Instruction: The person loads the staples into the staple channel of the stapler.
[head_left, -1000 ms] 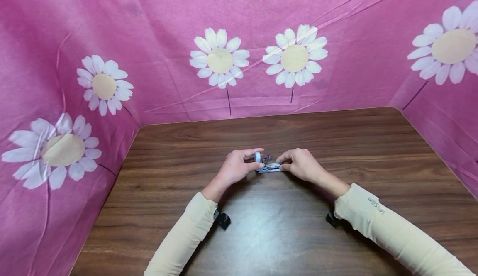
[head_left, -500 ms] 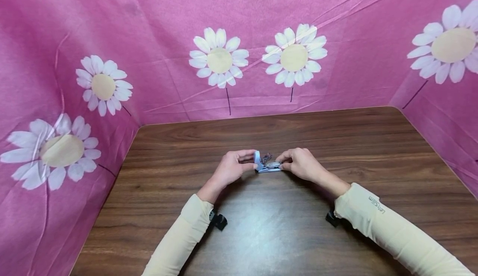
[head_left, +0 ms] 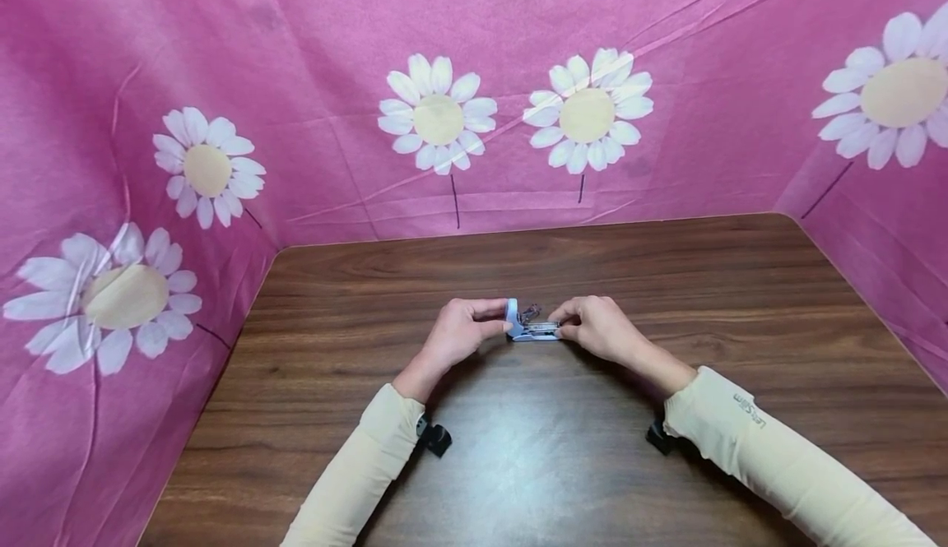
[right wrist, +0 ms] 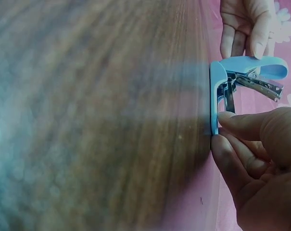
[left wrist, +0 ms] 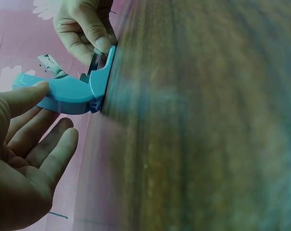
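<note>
A small light-blue stapler (head_left: 514, 322) stands on the table between both hands, opened up. In the left wrist view, its blue top cover (left wrist: 68, 91) is swung back away from the base, and a metal piece (left wrist: 51, 66) sticks up beside it. My left hand (head_left: 457, 331) holds this cover between thumb and fingers. At the other end, my right hand (head_left: 598, 326) pinches the front of the stapler's base, its thumb near the metal magazine (right wrist: 228, 98) in the right wrist view. Whether staples lie inside cannot be told.
The brown wood-grain table (head_left: 511, 448) runs back to a pink cloth (head_left: 326, 103) with large white daisies, which hangs behind and at both sides. Black wrist cameras show under each cuff, the left camera (head_left: 439, 440) and the right camera (head_left: 658, 437).
My left hand has shifted slightly left, and the stapler's top cover has swung further back with it. The right hand has kept its place on the base.
</note>
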{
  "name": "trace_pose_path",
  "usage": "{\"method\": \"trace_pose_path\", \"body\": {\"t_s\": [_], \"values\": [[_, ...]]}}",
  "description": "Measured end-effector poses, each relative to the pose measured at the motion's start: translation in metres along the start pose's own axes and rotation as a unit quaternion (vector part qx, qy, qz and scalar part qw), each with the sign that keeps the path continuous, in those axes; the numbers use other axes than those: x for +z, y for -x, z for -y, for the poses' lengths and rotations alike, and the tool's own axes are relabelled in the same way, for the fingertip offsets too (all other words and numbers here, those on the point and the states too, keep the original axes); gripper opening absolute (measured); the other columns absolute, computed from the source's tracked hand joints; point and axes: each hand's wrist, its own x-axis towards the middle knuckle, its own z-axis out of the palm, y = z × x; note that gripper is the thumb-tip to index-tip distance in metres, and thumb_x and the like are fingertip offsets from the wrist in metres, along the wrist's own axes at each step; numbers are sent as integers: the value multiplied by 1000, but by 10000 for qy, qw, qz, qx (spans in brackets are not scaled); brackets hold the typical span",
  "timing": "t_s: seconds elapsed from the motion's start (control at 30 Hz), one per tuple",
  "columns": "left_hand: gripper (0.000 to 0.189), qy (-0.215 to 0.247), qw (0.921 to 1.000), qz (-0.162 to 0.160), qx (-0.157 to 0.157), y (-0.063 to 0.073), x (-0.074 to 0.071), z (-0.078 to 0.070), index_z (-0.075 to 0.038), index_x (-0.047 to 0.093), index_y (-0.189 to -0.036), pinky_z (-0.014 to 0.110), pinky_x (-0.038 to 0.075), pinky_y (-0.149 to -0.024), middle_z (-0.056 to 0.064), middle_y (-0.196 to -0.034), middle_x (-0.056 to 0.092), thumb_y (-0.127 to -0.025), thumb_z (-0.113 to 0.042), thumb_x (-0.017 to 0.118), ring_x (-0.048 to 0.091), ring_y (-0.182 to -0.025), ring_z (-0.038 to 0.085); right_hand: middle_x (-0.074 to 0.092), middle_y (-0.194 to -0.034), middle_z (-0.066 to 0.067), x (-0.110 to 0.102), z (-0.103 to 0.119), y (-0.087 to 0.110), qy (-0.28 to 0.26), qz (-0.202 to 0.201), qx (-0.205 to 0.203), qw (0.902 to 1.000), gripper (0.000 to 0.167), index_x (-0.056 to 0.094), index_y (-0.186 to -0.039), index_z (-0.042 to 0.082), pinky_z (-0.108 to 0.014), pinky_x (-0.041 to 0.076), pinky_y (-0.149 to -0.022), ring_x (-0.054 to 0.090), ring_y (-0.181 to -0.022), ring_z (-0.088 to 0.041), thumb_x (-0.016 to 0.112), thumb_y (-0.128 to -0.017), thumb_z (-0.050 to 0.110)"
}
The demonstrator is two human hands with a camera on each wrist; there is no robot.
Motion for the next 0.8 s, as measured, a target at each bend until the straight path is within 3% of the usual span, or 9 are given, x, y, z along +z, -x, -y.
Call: {"method": "trace_pose_path", "body": {"t_s": [0.57, 0.8], "values": [[34, -324, 9991, 269, -86, -6, 9, -13, -36, 76, -119, 29, 51, -91, -7, -119, 75, -85, -35, 82, 65, -111, 7, 78, -91, -2, -1, 0, 1, 104, -138, 77, 9998, 16, 80, -99, 10, -34, 51, -73, 63, -77, -11, 78, -83, 8], [33, -498, 9977, 442, -134, -9, 11, -15, -35, 76, -118, 24, 50, -80, -6, -119, 75, -86, -37, 82, 62, -99, 5, 77, -85, 1, 0, -1, 1, 7, -92, 44, 9999, 15, 80, -98, 11, -30, 49, -69, 61, -74, -7, 78, -83, 9]]}}
